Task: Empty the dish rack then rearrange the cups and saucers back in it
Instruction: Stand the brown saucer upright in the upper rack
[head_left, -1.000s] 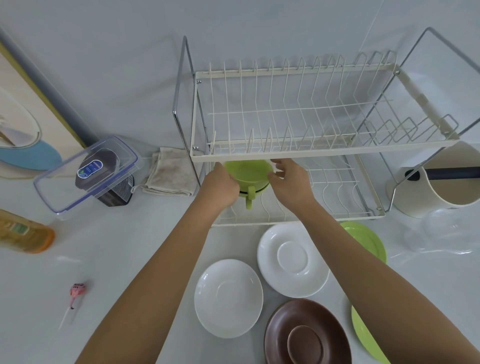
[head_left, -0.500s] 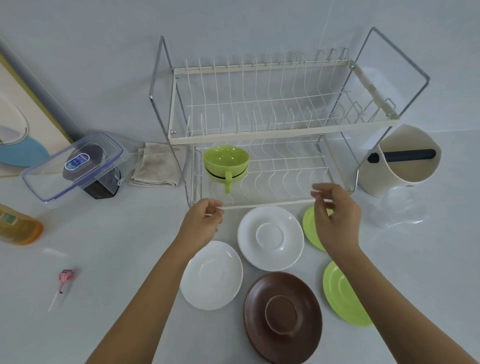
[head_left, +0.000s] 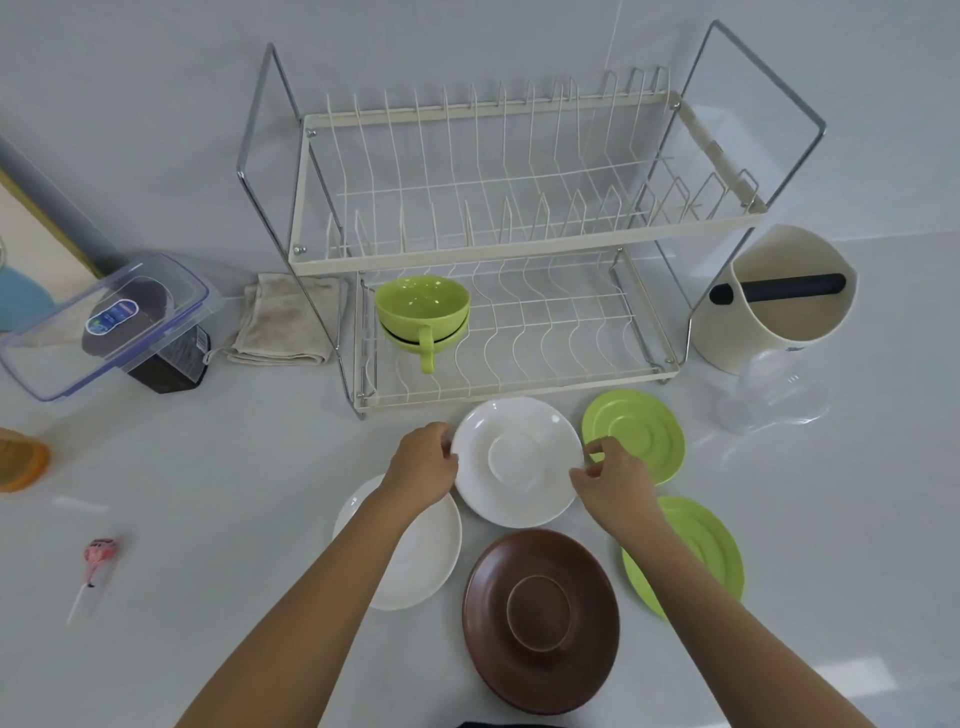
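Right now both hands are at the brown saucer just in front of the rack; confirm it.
Wrong colour: the head view shows the left hand and right hand at the white saucer in front of the rack. The brown saucer lies nearer, untouched.

You're at a home kitchen bench (head_left: 208, 493): two-tier dish rack (head_left: 519, 249), folded dishcloth (head_left: 285, 322), saucers laid out, cream utensil crock (head_left: 774, 312), plastic food container (head_left: 104, 322).
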